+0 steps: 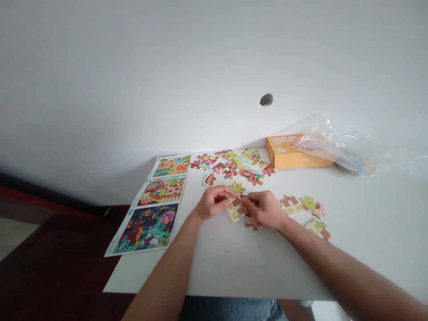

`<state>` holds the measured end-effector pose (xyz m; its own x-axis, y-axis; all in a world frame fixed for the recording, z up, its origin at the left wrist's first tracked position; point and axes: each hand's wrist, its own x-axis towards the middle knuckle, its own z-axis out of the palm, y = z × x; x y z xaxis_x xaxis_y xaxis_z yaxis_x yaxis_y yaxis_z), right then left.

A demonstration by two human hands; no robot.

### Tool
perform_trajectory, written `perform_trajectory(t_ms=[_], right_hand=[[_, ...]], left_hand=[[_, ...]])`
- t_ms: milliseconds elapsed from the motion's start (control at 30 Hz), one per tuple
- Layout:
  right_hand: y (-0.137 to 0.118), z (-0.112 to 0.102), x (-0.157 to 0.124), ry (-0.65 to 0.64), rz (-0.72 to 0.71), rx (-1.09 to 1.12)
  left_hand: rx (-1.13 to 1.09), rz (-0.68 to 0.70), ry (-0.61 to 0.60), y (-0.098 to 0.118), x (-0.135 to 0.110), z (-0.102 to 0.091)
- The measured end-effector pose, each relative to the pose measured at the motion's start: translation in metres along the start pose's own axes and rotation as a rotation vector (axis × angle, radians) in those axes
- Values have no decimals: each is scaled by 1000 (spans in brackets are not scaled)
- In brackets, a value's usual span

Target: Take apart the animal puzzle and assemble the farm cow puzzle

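Observation:
On the white table, my left hand [214,203] and my right hand [266,209] come close together over a few jigsaw puzzle pieces [235,213]. Thumb and fingers of the left pinch at a puzzle piece on the left side of this cluster. From the other side my right hand is closed on a brown piece, partly hidden by its fingers. Just beyond the hands lies a green piece [236,187]. A brown piece [251,226] shows below the right hand. To its right are pieces in brown, green and cream [290,206].
Many loose pieces [230,166] are spread near the wall. A printed picture sheet [136,203] with three scenes lies left, partly over the table edge. An orange puzzle box [301,159] stands at the back right, with a clear plastic bag [354,154] leaning over it.

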<state>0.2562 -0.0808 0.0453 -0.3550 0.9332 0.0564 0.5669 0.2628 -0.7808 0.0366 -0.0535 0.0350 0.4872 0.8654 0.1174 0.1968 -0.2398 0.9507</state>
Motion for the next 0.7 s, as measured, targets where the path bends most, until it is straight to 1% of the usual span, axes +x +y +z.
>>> perform_trajectory(t_ms=[133,233,433,600,700], right_hand=[[1,-2,2,76,54,-79],[4,-3,4,74,102,-131],[10,-1,7,136,90,-240],[10,-2,8,132,104,-239],[8,-3,7,117,112,-221]], left_hand=[[99,-15,-82,0,-1,0],[154,-13,-115,1,-1,1],[227,12,-118,-2,-2,1],[188,-8,-50,-2,-1,1],[229,-14,-42,-1,-1,2]])
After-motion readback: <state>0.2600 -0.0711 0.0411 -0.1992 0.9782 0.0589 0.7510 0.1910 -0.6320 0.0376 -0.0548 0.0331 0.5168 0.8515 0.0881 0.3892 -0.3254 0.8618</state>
